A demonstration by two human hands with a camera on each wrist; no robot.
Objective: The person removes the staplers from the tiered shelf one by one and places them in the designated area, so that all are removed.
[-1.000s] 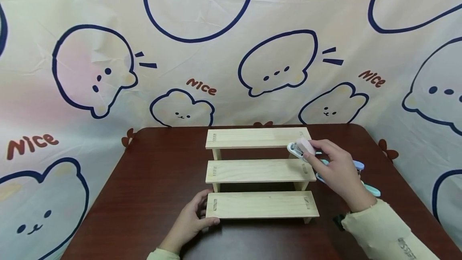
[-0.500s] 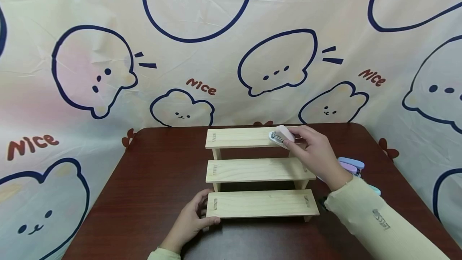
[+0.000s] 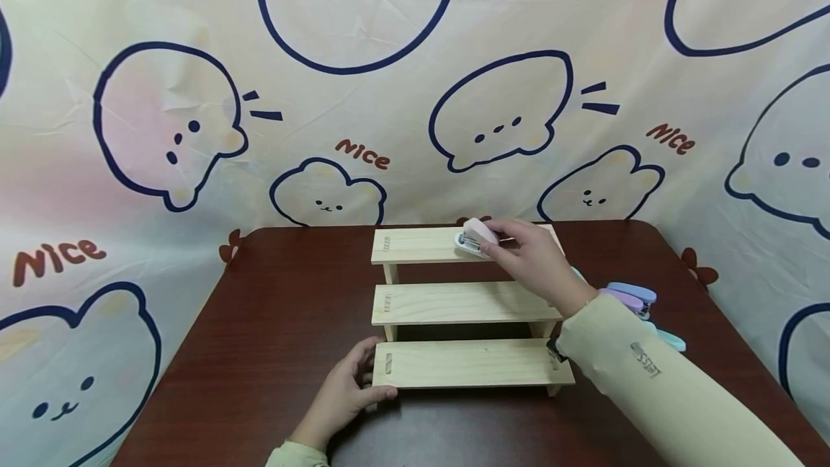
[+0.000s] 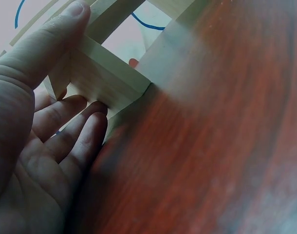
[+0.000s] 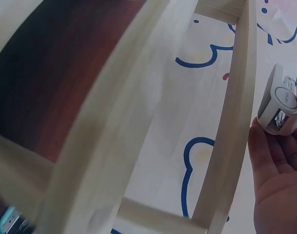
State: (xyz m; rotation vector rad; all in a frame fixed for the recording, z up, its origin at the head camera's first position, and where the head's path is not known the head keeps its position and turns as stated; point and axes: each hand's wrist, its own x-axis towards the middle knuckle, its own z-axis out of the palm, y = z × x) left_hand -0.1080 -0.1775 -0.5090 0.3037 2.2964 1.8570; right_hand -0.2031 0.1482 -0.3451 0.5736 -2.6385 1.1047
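Note:
A three-tier stepped wooden shelf (image 3: 454,365) stands on the table, its boards pale and bare-grained. At the left end of its lowest board, my left hand (image 3: 342,396) grips the corner. The left wrist view shows the thumb over the board and the fingers against the wooden side support (image 4: 102,78). My right hand (image 3: 534,256) pinches a pale pink and white stapler (image 3: 480,230) at the top board (image 3: 418,245), around its middle. In the right wrist view the stapler (image 5: 274,109) appears beyond the top board's edge; whether its base touches the board I cannot tell.
Right of the shelf lie more staplers: a blue one (image 3: 632,292), a purple one (image 3: 622,300) and a teal one (image 3: 669,337), partly hidden by the right sleeve (image 3: 622,352). A patterned cloth (image 3: 415,114) hangs behind the dark brown table (image 3: 272,308).
My right hand has carried the stapler leftward and slightly back, from the shelf's right end to the middle of the top board. My left hand has stayed at the lowest board's corner.

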